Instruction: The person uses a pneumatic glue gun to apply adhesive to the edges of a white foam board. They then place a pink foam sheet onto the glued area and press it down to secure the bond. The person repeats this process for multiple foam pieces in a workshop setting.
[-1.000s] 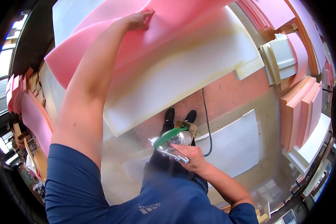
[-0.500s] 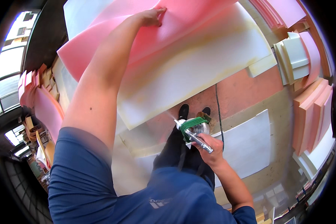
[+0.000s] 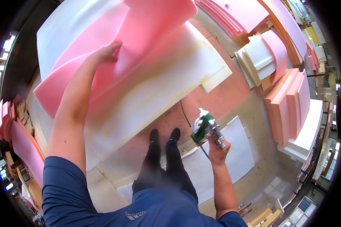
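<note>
My left hand (image 3: 109,53) reaches far forward, its fingers closed on the upturned edge of a large pink foam sheet (image 3: 151,34). That sheet is folded back on itself. Beneath it lies a white foam slab (image 3: 170,72) with yellowish stains along its border. In my right hand (image 3: 218,152) is a metal spray gun (image 3: 215,133) with a green band wrapped around its cup. It is held in the air right of my legs, its white nozzle pointing forward, apart from the foam. Part of its handle is hidden by my fingers.
A dark hose (image 3: 185,113) runs across the reddish floor. Behind the gun lies a white sheet (image 3: 236,151). Stacked foam blocks (image 3: 288,109) and curved pieces (image 3: 259,58) stand at the right. More pink foam (image 3: 28,147) leans at the left.
My right hand has swung the spray gun rightward, away from my body, and turned it forward. A faint mist at its nozzle no longer shows. The view has shifted; my left hand stays on the foam.
</note>
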`<state>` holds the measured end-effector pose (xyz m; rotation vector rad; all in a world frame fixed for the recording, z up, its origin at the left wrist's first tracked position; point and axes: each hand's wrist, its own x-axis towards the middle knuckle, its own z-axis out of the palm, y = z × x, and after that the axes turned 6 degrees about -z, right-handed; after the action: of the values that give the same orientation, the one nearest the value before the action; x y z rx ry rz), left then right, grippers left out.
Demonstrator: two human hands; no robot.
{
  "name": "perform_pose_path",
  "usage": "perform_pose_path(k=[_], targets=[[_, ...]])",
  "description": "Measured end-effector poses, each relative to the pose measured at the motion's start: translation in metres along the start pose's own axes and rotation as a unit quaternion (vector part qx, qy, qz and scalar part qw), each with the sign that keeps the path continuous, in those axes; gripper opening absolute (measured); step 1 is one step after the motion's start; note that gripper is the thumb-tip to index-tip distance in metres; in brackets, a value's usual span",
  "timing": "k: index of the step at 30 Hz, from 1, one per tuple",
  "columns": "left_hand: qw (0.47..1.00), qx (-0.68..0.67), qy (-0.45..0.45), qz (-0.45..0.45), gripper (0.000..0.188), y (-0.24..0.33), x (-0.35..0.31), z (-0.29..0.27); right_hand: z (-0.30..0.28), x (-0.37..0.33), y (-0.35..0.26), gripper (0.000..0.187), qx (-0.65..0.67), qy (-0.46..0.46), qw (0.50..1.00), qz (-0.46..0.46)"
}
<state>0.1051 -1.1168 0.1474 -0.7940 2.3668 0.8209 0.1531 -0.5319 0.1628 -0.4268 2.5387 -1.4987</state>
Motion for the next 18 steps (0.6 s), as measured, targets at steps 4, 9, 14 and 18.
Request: perform_pose_path(k=[4,9,14,18], targets=[[0.994,0.105,0.030,0.012,0.097,-0.001,0.003,0.003,-0.024,0.020,0.015,0.026,-0.010,0.082,0.995,0.055],[0.991,0.117,0.058,0.023,0.086,0.015,-0.001,0.016,-0.044,0.035,0.033,0.024,-0.003,0.153,0.982,0.107],[0.989,0.119,0.048,0.068,0.093,-0.028,0.026,0.010,-0.034,0.031,0.040,0.020,0.045,0.098,0.991,0.083],[0.987,0.149,0.045,0.041,0.090,0.010,0.028,0.002,-0.010,0.016,0.030,0.021,0.090,-0.003,0.996,0.027]])
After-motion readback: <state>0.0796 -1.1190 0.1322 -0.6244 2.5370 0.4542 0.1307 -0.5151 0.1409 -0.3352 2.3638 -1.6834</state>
